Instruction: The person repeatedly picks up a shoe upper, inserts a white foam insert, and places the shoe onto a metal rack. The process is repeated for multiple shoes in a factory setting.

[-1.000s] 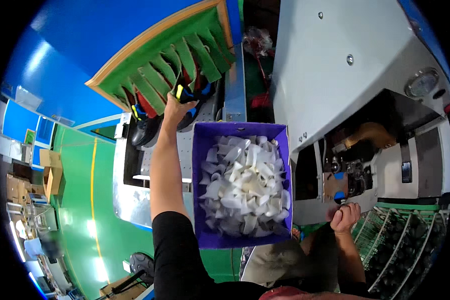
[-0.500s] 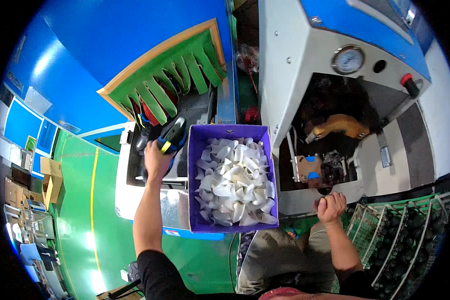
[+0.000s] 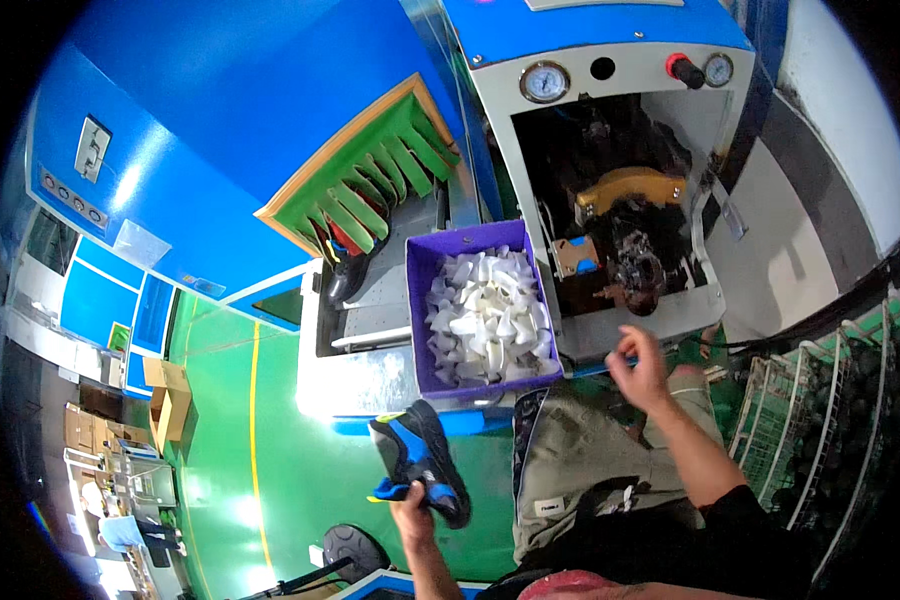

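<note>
While the left hand (image 3: 413,520) held one shoe (image 3: 433,450) low in the frame, left of centre, a second shoe (image 3: 347,280) sat above it, on the grey bed (image 3: 375,315) under the green curtain (image 3: 355,208).

Hands: two. Left, thumb pressed on the held shoe's side, pinching its lower end; the fingers behind were hidden. Right hand (image 3: 640,368), right of centre, fingers loosely bent, a gap between thumb and forefinger.

Box (image 3: 418,300): one, purple, at frame centre, heaped with white pieces (image 3: 490,315) too many to count.

Gauges: two, upper right, one large (image 3: 545,82), one small (image 3: 718,69). Red-and-black knob (image 3: 685,70): one, between them.

Rack (image 3: 815,440): lower right, pale bars; its dark contents could not be counted.

Carton (image 3: 170,408): one, brown, left of frame.

Held shoe, position: upper end clear of the grip, pointing up and slightly left; most of its length lay above the thumb.

Held shoe, looks: black body, bright blue panels, yellow-green accents along the left edge.
</note>
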The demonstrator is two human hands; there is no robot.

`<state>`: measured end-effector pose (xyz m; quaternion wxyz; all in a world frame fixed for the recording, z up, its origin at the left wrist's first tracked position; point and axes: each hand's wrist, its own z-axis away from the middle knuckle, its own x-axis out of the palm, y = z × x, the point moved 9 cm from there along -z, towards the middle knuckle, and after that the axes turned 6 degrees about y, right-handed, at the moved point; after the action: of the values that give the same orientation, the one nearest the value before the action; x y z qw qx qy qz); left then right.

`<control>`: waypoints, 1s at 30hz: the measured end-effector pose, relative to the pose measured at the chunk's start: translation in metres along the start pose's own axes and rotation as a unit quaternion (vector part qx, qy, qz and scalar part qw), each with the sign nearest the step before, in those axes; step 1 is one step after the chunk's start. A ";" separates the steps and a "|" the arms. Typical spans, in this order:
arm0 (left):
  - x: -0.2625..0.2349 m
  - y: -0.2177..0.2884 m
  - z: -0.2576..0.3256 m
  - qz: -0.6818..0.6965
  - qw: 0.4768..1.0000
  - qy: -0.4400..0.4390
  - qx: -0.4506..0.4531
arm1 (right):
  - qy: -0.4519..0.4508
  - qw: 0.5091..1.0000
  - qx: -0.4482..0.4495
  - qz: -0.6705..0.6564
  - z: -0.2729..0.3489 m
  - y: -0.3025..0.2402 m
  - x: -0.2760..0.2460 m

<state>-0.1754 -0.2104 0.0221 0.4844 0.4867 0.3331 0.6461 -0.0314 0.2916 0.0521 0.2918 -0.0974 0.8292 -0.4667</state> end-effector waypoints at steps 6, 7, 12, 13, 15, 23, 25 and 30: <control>0.089 -0.052 0.099 -0.005 0.970 -0.179 -0.165 | -0.279 0.825 0.158 -0.465 0.137 -0.131 0.071; 0.129 -0.035 0.107 -0.039 0.976 -0.189 -0.104 | -0.232 0.796 0.181 -0.529 0.139 -0.137 0.063; 0.227 0.006 0.122 -0.298 0.901 -0.117 0.291 | -0.121 0.866 0.186 -0.448 0.083 -0.117 -0.002; 0.238 -0.010 0.117 -0.336 0.878 -0.156 0.303 | -0.097 0.885 0.172 -0.422 0.079 -0.118 -0.015; 0.262 -0.029 0.116 -0.426 0.818 -0.205 0.329 | -0.050 0.905 0.180 -0.382 0.075 -0.109 -0.042; 0.344 -0.042 0.161 -0.425 0.713 -0.359 0.427 | 0.039 0.881 0.293 -0.370 0.110 -0.011 -0.096; 0.337 -0.040 0.146 -0.391 0.824 -0.286 0.293 | 0.050 0.768 0.366 -0.523 0.116 -0.002 -0.092; 0.304 -0.061 0.092 -0.068 0.990 -0.083 -0.094 | 0.071 0.605 0.460 -0.646 0.105 -0.015 -0.077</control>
<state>-0.0870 0.0938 0.0879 0.5970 0.4672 0.2622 0.5971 0.0895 0.2421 0.0535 -0.1385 -0.4272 0.2452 -0.8592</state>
